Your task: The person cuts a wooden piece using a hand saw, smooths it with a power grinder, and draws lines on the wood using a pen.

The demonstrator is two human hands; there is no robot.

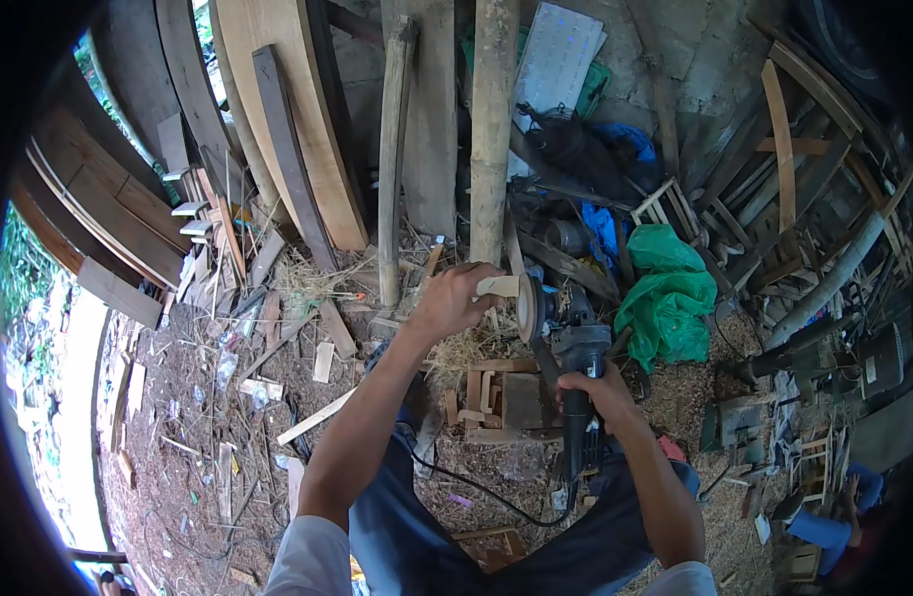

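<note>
My left hand (456,301) is closed on a small pale wood piece (498,286), whose right end is at the round disc (528,309) of an angle grinder. Wrapped round the body of the black and grey angle grinder (578,397) is my right hand (601,397). The tool stands upright in the view, disc end up, and its black cord loops down between my legs. Below the disc, small cut wood blocks (524,400) lie on the ground.
Planks (278,119) and a bamboo pole (491,149) lean at the back. A green plastic bag (667,298) lies right of the grinder. Wood scraps and shavings cover the ground (168,397). Another person (824,531) is partly visible at lower right.
</note>
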